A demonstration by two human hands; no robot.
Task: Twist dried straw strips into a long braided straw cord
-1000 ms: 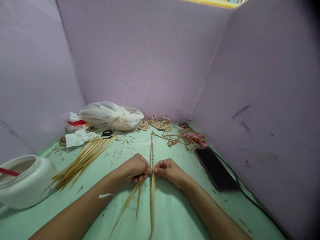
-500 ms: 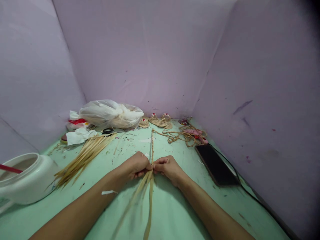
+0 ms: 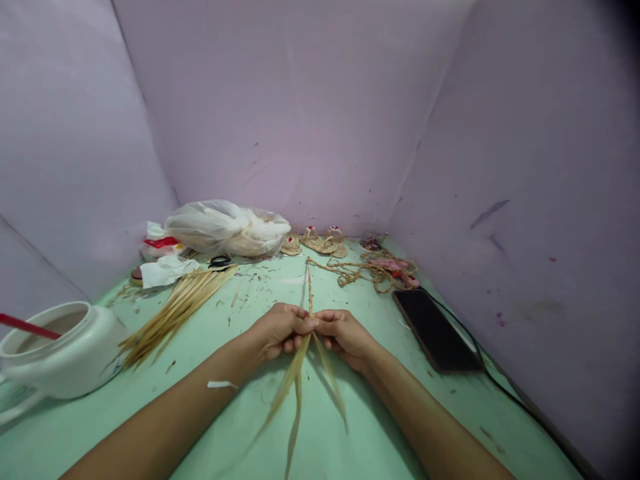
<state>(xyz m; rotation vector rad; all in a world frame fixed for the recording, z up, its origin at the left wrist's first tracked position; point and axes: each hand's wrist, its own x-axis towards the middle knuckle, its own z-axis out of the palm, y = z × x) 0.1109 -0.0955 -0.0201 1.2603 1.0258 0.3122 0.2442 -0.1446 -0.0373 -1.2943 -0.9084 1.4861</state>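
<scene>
Close together, the left hand [image 3: 286, 331] and right hand [image 3: 347, 338] pinch the near end of the braided cord [image 3: 310, 292], probably to hold its crossings tight; the cord runs straight ahead, while loose leaf strips [image 3: 297, 367] fan nearward (apart, presumably, against tangling).

A thin, straw-coloured braid [image 3: 310, 290], closely plaited, ran straight down the middle. At its far end it seemed, in a small and soft view, to bend right and run on slack. Below its pinched near end, pale unwoven strips [image 3: 288, 381] fanned out, two leaning left, one right.
</scene>
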